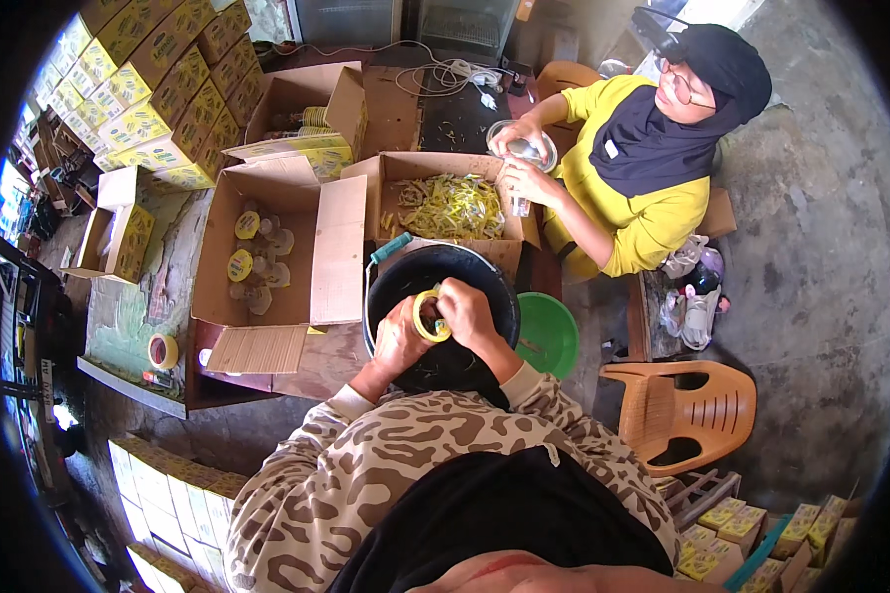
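Observation:
Over a black bucket (504, 287), my left hand (400, 334) is closed around a yellow-rimmed round thing (420, 314). It looks like a ring with a dark middle; I cannot tell whether it is a cup, a lid or a roll. The fingers of my right hand (468, 314) are bent in at its right edge, with the fingertips partly hidden. A teal grip (392, 248) on the bucket's handle rests at its far left rim. Just beyond the bucket, a cardboard box (445, 255) holds a heap of yellow and pale strips (450, 206).
Left stands an open carton (338, 257) with clear containers with yellow tops (247, 224). A tape roll (162, 351) lies on the table's left part. A green basin (549, 336) and orange chair (653, 410) are right. A co-worker (623, 178) handles a clear container (524, 143).

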Motion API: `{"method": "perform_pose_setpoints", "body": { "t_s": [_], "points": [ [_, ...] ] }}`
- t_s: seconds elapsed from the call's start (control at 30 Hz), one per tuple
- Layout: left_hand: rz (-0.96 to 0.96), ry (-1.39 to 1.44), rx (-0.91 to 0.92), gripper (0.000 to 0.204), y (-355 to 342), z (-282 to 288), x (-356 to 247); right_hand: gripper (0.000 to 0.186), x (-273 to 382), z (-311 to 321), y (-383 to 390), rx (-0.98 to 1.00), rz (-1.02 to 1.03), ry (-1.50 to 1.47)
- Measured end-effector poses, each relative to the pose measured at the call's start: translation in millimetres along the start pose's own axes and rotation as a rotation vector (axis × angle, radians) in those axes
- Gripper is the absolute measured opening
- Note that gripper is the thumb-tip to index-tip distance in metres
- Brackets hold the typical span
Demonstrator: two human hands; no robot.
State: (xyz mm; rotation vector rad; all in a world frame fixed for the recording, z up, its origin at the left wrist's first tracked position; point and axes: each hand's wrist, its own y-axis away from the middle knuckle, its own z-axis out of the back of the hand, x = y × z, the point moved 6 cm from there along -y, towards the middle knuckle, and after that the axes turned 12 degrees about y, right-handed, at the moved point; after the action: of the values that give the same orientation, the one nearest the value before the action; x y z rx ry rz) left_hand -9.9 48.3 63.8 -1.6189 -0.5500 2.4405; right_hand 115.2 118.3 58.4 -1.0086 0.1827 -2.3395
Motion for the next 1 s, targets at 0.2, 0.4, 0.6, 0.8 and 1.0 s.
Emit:
{"method": "perform_pose_setpoints", "body": {
  "t_s": [0.2,0.4,0.6,0.8,1.0],
  "points": [
    [-0.158,-0.069,-0.093,0.045,-3.1,-3.4,-8.3,0.024,-8.0,5.2,2.3,-0.256,-0.223,-0.284],
    [-0.185,-0.084,-0.122,0.047,-3.3,-7.5,-12.1,0.027,-9.1,6.8,13.7,-0.411,-0.365,-0.353],
    [-0.187,-0.09,-0.08,0.057,-2.4,-10.1,-9.0,0.026,-12.6,4.3,14.3,-0.4,-0.381,-0.396],
    [-0.056,0.264,0.231,0.066,-16.2,9.7,-32.9,0.016,0.7,40.2,-5.1,-0.066,-0.028,-0.31],
    [0.046,0.43,0.389,0.074,-14.9,2.7,-20.8,0.011,24.6,50.2,-3.9,0.059,0.112,-0.125]
  ]
}}
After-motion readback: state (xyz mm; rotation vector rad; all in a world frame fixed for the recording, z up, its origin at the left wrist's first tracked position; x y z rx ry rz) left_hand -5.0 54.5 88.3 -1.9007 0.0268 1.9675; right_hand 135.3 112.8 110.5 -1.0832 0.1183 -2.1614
